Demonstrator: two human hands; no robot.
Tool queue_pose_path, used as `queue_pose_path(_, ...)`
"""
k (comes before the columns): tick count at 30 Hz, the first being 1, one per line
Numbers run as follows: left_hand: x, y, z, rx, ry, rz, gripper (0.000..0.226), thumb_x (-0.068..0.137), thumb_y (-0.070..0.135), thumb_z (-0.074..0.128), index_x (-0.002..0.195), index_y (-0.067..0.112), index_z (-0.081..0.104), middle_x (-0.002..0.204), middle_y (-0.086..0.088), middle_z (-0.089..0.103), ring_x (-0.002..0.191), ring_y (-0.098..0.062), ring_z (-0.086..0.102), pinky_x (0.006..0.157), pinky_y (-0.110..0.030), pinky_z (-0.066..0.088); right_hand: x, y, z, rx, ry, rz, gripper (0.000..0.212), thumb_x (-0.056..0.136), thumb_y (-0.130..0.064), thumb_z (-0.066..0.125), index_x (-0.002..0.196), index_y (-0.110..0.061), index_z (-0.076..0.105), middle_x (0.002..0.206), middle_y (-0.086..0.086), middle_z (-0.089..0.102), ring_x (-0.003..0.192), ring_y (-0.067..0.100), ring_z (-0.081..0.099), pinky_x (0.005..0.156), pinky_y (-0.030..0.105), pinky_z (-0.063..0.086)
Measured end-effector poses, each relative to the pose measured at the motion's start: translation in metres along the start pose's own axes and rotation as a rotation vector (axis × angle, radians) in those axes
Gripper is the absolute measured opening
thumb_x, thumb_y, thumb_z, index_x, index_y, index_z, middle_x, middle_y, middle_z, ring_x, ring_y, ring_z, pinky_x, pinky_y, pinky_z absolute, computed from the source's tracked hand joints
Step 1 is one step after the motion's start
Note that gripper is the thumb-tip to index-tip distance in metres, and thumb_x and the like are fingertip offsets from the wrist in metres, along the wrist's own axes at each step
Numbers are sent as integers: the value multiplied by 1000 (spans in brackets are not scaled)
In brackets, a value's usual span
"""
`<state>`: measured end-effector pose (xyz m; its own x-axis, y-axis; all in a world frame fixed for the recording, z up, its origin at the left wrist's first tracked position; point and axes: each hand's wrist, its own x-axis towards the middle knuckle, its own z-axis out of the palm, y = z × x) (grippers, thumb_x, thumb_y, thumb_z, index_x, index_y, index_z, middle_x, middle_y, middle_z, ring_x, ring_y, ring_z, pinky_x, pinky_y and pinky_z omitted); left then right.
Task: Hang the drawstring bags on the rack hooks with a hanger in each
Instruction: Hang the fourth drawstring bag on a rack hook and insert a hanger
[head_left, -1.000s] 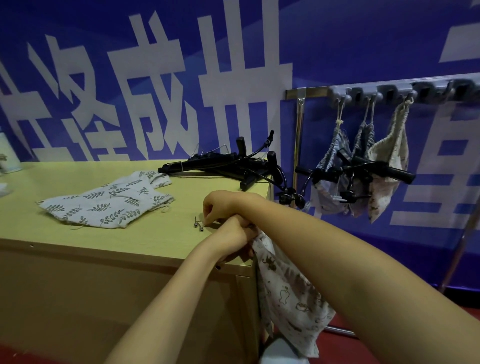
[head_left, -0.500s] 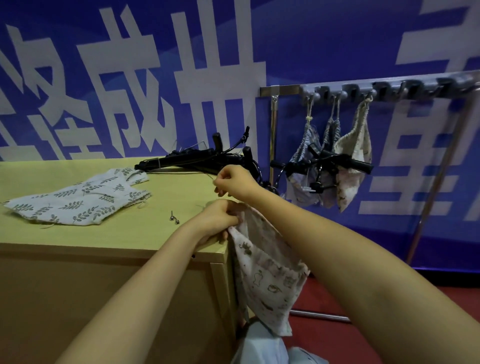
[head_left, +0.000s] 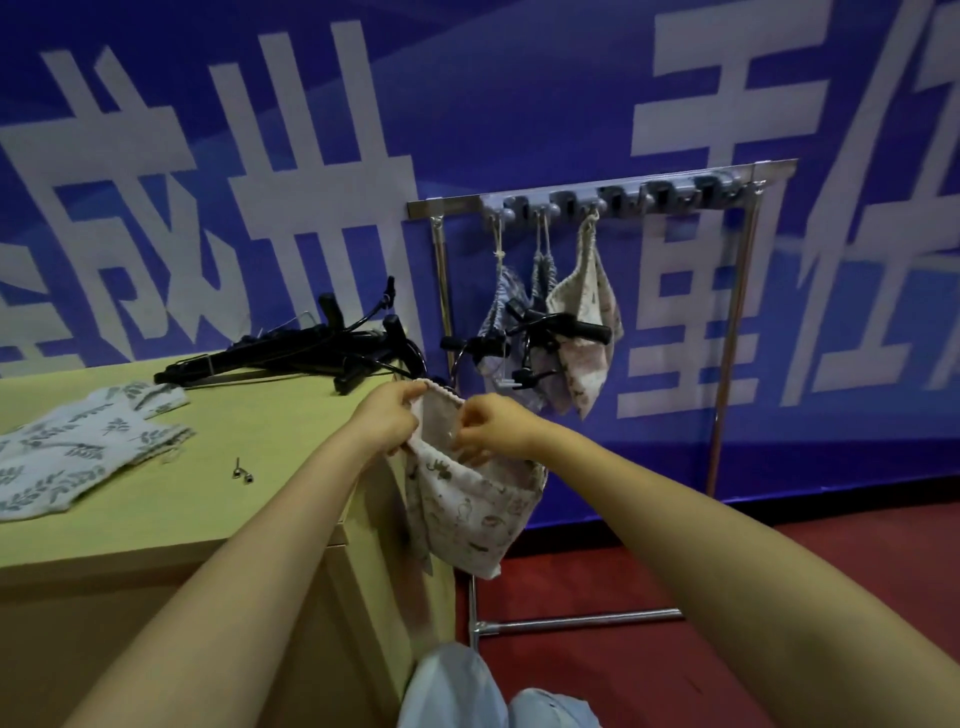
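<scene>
A cream drawstring bag with small animal prints (head_left: 462, 514) hangs in the air beside the table's right end. My left hand (head_left: 387, 418) grips its mouth on the left and my right hand (head_left: 491, 423) grips the mouth on the right, holding it spread. Three filled bags (head_left: 550, 332) hang from grey hooks on the metal rack (head_left: 613, 195), with black hangers sticking out of them. A pile of black hangers (head_left: 311, 348) lies at the table's far edge. Leaf-print bags (head_left: 78, 452) lie flat on the table at the left.
The yellow-green table (head_left: 208, 499) carries a small metal clip (head_left: 241, 473) near its middle. The rack's legs and base bar (head_left: 571, 621) stand on red floor to the right. A blue banner covers the wall behind. My pale trousers show at the bottom.
Both hands lifted the printed bag from the table's corner into the air and pulled its mouth apart. My view swung to the right, toward the rack.
</scene>
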<state>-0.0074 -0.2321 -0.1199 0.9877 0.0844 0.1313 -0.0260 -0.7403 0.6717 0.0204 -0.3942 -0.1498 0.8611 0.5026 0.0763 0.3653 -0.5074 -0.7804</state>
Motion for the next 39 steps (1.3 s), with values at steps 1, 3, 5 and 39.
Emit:
queue_pose_path(1, 1, -1, 0, 25, -7, 8, 60, 84, -10, 39, 137, 16, 48, 115, -10, 62, 87, -34, 64, 66, -42, 53, 0, 6, -1, -225, -22, -4, 20, 88, -11, 57, 82, 8, 59, 84, 24, 67, 80, 35, 69, 71, 42, 57)
queue_pose_path(3, 1, -4, -2, 113, -18, 32, 59, 85, -9, 40, 138, 15, 47, 135, -8, 55, 115, -31, 57, 92, -41, 51, 2, 13, -6, -486, -21, 0, 19, 87, -14, 58, 85, 4, 62, 91, 21, 66, 88, 38, 64, 75, 45, 52)
queue_pose_path(5, -3, -9, -5, 191, -16, 46, 58, 86, -8, 41, 139, 14, 45, 143, -6, 48, 129, -26, 47, 105, -35, 43, 4, 16, -9, -544, -13, -21, 17, 89, -18, 59, 96, -3, 66, 103, 15, 68, 93, 32, 64, 81, 45, 52)
queue_pose_path(39, 60, -61, -103, -274, -62, -168, 60, 85, -11, 44, 136, 20, 47, 99, -16, 60, 43, -12, 37, 34, -20, 30, 256, -98, 36, -101, 171, -69, 70, 89, -24, 65, 146, -8, 28, 143, 15, 45, 126, 33, 49, 101, 42, 44)
